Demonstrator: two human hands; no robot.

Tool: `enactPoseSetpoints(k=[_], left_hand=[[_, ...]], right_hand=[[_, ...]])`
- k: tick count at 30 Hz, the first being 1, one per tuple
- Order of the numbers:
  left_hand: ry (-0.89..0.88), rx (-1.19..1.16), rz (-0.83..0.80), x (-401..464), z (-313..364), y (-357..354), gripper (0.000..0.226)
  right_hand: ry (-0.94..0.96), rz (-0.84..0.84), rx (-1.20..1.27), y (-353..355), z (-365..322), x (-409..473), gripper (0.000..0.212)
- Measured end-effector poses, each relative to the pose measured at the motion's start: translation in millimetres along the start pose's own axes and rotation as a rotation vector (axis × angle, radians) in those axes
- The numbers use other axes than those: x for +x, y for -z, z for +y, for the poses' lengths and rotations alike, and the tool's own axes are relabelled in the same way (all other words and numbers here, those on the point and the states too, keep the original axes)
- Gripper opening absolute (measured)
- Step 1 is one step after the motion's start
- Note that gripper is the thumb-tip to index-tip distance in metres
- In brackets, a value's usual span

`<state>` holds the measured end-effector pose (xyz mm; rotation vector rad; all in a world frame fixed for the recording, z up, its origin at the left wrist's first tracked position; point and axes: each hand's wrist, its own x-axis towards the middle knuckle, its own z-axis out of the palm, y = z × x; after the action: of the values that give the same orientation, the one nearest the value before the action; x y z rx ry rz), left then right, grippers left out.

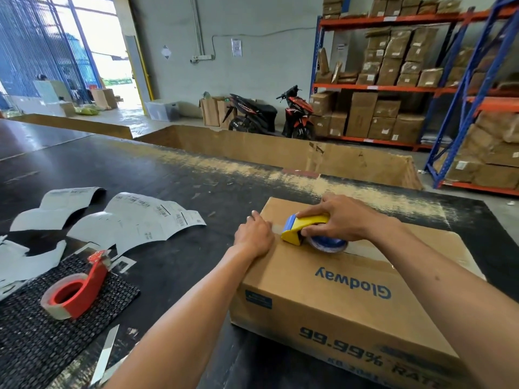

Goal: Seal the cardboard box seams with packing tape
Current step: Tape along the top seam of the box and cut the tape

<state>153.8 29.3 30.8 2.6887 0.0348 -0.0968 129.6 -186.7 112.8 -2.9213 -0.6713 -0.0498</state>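
Right hand clamped on dispenser; left hand flat ahead, pinning stiff box; tape likely tacky.

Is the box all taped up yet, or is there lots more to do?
Not yet. The flaps of the cardboard box are closed, and a short strip of tape shows by the left hand, which presses the top. The right hand holds the yellow tape dispenser on the middle seam. The seam toward the right still looks untaped.

Both forearms bare to the frame's edge; no sleeves in view; hands ungloved, without rings
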Motion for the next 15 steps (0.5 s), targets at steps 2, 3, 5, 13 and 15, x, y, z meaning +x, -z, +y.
enactPoseSetpoints(k=[2, 3, 5, 13, 15], left_hand=[[-0.007, 0.007, -0.011, -3.4, -0.1, 0.1, 0.066], [-0.010, 0.010, -0.019, -5.5, 1.2, 0.5, 0.068], [-0.023, 0.025, -0.030, -5.6, 2.3, 0.0, 0.068], [-0.021, 0.096, -0.024, -2.1, 3.3, -0.7, 0.066], [-0.019, 0.091, -0.026, -2.7, 3.6, -1.2, 0.066]], right_hand=[[0.004, 0.006, 0.011, -1.2, 0.5, 0.6, 0.057], [0.009, 0.011, 0.012, -1.6, 0.7, 1.2, 0.057], [0.013, 0.014, 0.011, -1.2, 2.2, 1.7, 0.058], [0.019, 0.026, 0.076, 7.2, 17.4, -23.3, 0.059], [-0.004, 0.013, 0.093, 10.4, 29.7, -38.7, 0.061]])
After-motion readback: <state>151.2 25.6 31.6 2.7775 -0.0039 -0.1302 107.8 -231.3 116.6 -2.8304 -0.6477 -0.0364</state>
